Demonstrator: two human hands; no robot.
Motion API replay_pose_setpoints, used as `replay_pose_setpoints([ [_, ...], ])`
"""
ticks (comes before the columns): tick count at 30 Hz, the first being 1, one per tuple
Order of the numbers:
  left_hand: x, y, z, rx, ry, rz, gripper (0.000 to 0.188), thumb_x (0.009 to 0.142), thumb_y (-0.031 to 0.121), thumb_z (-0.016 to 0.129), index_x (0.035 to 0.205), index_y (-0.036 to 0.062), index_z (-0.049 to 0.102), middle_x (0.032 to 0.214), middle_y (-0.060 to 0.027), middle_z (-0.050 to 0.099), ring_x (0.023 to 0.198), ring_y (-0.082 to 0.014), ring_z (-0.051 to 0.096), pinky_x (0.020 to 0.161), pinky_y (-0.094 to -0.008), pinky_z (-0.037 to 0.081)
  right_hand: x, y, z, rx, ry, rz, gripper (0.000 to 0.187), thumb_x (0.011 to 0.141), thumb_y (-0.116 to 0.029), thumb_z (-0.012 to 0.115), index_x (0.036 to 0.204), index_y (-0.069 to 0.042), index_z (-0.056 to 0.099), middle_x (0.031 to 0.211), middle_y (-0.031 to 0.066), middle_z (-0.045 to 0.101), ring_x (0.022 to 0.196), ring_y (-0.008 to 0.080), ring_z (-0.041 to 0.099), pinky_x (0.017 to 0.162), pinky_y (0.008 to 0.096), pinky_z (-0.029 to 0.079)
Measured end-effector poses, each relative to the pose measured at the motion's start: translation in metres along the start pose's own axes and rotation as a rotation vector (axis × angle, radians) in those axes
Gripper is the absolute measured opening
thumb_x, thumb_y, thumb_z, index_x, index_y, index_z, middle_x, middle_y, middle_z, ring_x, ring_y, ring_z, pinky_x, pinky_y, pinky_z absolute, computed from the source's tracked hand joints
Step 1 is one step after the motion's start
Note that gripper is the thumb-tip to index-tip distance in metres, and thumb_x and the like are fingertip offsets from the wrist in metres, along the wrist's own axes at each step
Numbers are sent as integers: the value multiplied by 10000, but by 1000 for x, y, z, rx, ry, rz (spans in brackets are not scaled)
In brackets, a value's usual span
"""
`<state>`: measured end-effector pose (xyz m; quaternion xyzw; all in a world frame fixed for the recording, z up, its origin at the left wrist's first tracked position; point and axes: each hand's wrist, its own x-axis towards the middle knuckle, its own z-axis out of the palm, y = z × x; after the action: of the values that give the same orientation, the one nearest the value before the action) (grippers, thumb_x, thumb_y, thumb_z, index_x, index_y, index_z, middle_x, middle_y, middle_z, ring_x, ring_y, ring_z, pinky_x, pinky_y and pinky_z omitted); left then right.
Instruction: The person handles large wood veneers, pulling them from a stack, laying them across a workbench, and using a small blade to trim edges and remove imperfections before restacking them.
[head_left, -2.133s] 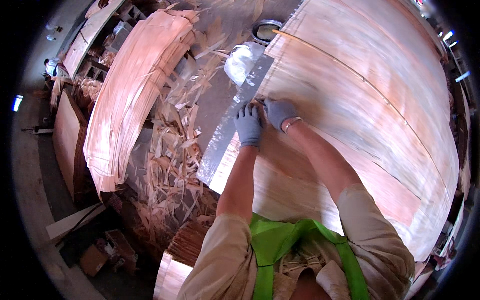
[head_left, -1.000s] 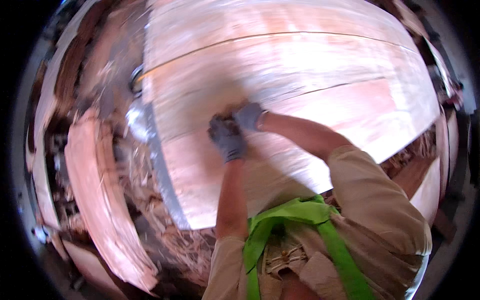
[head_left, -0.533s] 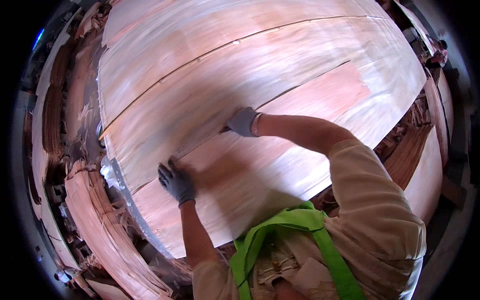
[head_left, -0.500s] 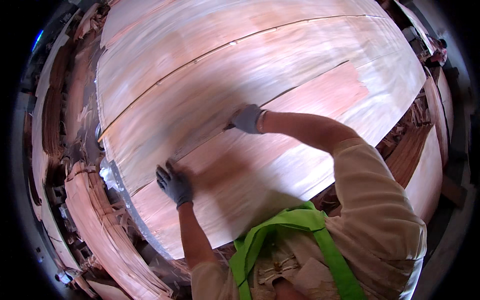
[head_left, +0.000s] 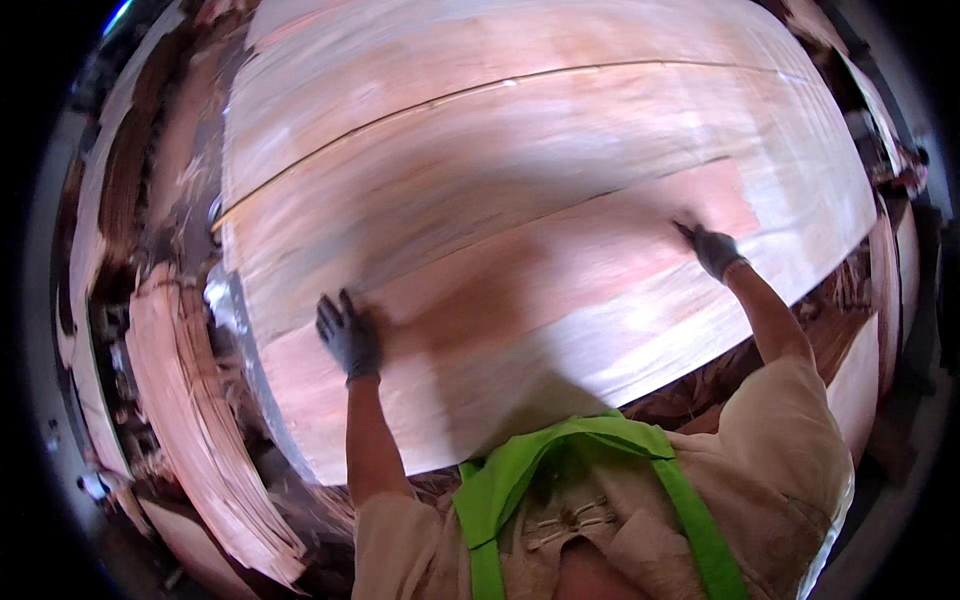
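Note:
A long pinkish strip of wood veneer (head_left: pixel 560 270) lies across a broad layer of paler veneer sheets (head_left: pixel 480 150) in front of me. My left hand (head_left: pixel 348 335), in a grey glove, rests on the strip near its left end with the fingers spread. Toward the strip's right end is my right hand (head_left: pixel 710 248), also gloved in grey, its fingers stretched out over the surface. Neither hand grips anything. The strip's far edge meets the paler sheet along a thin dark line.
Stacked veneer strips (head_left: pixel 190 400) stand on the left, beside the work surface's edge. More veneer (head_left: pixel 845 365) is piled at the right, with torn scraps (head_left: pixel 690 390) nearby. A narrow raised seam (head_left: pixel 430 103) crosses the sheets farther off. A person (head_left: pixel 912 172) is at the far right.
My right hand has moved rightward from the middle of the strip's far edge to near its right end, and its fingers have opened out. My left hand stays near the left end.

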<state>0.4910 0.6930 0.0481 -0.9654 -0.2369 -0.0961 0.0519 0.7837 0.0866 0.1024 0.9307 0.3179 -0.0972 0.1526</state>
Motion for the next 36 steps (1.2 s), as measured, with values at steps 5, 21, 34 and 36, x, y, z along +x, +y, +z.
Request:
replay_pose_setpoints([
  [5, -1, -4, 1, -152, 176, 10, 498, 830, 273, 541, 1298, 134, 441, 1255, -284, 455, 1185, -445, 416, 983, -549, 309, 8, -83, -15, 225, 83, 212, 400, 989, -266, 302, 1372, -220, 405, 856, 167, 631, 634, 316, 594, 549, 437, 453],
  [21, -160, -157, -54, -268, 357, -379, 138, 755, 152, 541, 866, 96, 602, 931, -109, 579, 905, -313, 531, 796, -450, 409, 85, -449, -107, 368, -110, -217, 594, 878, -183, 494, 1422, -292, 282, 1107, 198, 580, 764, 391, 611, 632, 501, 474],
  [34, -188, -188, -31, -316, 349, -511, 288, 787, 187, 556, 1061, 103, 582, 1157, -115, 553, 1109, -327, 489, 889, -458, 389, 71, -776, -186, 180, 27, -821, 215, 893, -216, 447, 977, -51, 557, 821, 189, 659, 785, 362, 652, 670, 481, 507],
  [36, -186, -187, -33, -303, 288, -512, 319, 782, 185, 559, 1090, 102, 577, 1184, -110, 546, 1113, -326, 486, 896, -457, 389, 72, -772, -184, 252, 18, -845, 236, 888, -199, 433, 961, -21, 570, 834, 206, 658, 788, 367, 653, 678, 487, 511],
])
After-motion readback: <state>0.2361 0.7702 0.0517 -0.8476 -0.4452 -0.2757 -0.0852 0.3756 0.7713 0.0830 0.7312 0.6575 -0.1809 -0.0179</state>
